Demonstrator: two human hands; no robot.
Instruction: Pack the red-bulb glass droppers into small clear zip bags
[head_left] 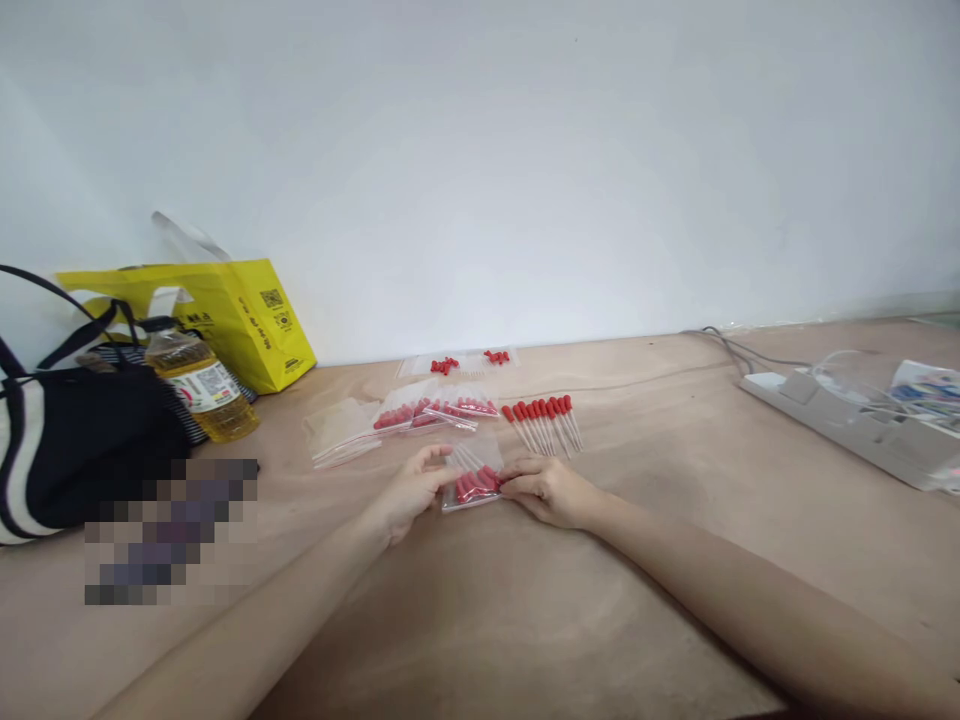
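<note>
A clear zip bag (469,495) with several red-bulbed droppers inside lies in front of me, its red bulbs toward my side. My left hand (418,490) grips its left edge between thumb and fingers. At the right edge, the closed fingers of my right hand (551,490) pinch the plastic. Just beyond my right hand lies a row of loose droppers (540,410), red bulbs pointing away from me. Filled bags of droppers (439,410) overlap behind the held bag. Flat clear bags (341,430) are stacked to their left.
Near the wall lie clear bags with small red bulbs (444,366). On the left stand a yellow shopping bag (262,320), a tilted oil bottle (206,385) and a dark cloth bag (90,440). A power strip (840,415) with cables sits on the right.
</note>
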